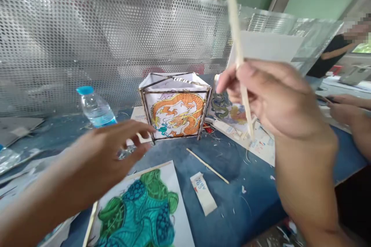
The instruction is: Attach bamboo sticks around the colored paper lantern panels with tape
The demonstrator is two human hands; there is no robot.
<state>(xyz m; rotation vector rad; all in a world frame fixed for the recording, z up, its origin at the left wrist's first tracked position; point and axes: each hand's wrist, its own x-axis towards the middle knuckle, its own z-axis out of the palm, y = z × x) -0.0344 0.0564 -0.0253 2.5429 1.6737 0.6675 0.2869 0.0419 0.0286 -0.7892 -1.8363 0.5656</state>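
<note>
Raised on the right, my right hand (266,92) pinches a thin pale wooden stick (236,34) that points upward. My left hand (124,142) is held out with thumb and fingers apart and nothing visible between them. Its fingertips reach the lower left corner of a box-shaped paper lantern (176,112); I cannot tell whether they touch it. The lantern has a dark stick frame and an orange dragon drawing on its front. Below my left hand lies a sheet with a green and blue drawing (145,208), with pale sticks along its edges.
A water bottle with a blue cap (95,106) stands behind my left hand. On the blue table (232,208) lie another stick (207,165), a paper strip (203,195) and small scraps. Perforated metal panels (116,34) rise behind. Another person's hands (348,114) are at the right.
</note>
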